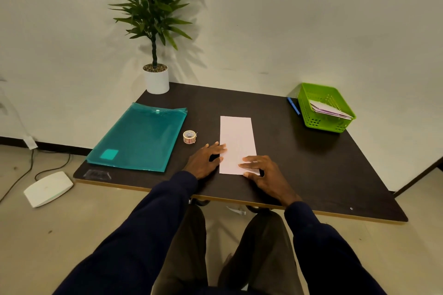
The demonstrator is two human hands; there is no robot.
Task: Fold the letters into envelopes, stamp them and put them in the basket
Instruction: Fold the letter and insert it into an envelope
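Observation:
A long, narrow pale pink letter lies flat on the dark table, its length running away from me. My left hand rests flat at the sheet's near left edge, fingertips on the paper. Spread over the near right corner, my right hand pinches that corner, which is lifted slightly. A roll of stamps stands just left of the letter. The green basket at the far right holds several envelopes.
A teal plastic document folder lies on the left of the table. A potted plant stands at the far left corner. A blue pen lies beside the basket. A white device and cables lie on the floor at the left.

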